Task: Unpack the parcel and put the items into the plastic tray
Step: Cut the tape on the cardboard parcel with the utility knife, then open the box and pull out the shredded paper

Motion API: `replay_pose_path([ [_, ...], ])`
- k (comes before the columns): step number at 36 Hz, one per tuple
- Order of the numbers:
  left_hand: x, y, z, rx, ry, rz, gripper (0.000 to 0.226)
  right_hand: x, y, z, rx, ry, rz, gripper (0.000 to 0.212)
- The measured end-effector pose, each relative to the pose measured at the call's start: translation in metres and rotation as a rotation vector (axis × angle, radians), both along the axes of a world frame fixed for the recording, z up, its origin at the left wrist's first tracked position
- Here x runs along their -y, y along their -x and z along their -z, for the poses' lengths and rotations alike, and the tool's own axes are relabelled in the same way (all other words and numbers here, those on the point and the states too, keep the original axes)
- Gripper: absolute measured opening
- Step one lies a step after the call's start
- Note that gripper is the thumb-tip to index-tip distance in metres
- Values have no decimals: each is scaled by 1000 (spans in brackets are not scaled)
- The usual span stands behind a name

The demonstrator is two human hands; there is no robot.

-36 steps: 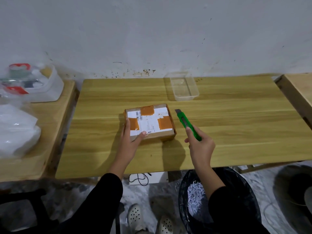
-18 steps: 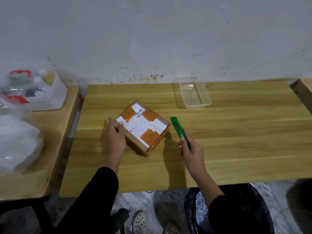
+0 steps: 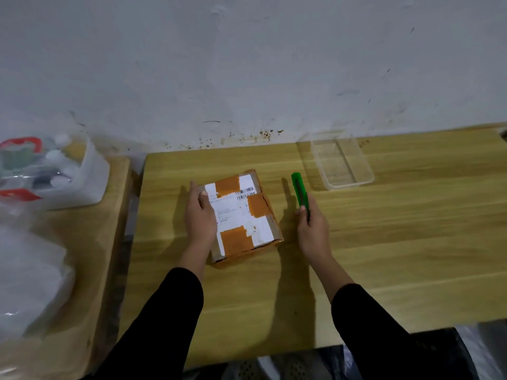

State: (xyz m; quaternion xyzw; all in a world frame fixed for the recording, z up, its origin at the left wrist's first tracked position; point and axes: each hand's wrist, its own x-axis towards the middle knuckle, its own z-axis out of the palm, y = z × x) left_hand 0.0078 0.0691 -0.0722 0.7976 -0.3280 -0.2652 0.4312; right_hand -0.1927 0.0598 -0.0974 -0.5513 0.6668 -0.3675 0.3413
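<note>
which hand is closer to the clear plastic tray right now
Right. The right hand, holding the green cutter, sits just in front of the clear plastic tray. The left hand rests on the parcel, farther left.

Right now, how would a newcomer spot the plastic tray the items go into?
Start at the big wooden table against the grey wall. Near its far edge, beyond the green utility knife in the right hand, sits the clear rectangular plastic tray. Unlike the taped cardboard parcel, it is see-through and empty.
</note>
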Motion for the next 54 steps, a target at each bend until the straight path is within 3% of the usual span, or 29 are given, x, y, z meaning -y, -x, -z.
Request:
replay_pose_path([
  [17, 19, -4, 14, -39, 53, 95, 44, 99, -35, 11, -211, -83, 82, 39],
  [32, 18, -7, 16, -89, 69, 88, 43, 113, -45, 16, -464, -89, 50, 34],
  [46, 18, -8, 16, -197, 95, 68, 44, 111, -41, 17, -446, -60, 67, 35],
  [54, 16, -9, 10, -278, 148, 7, 48, 90, -41, 3, -228, -28, 58, 41],
])
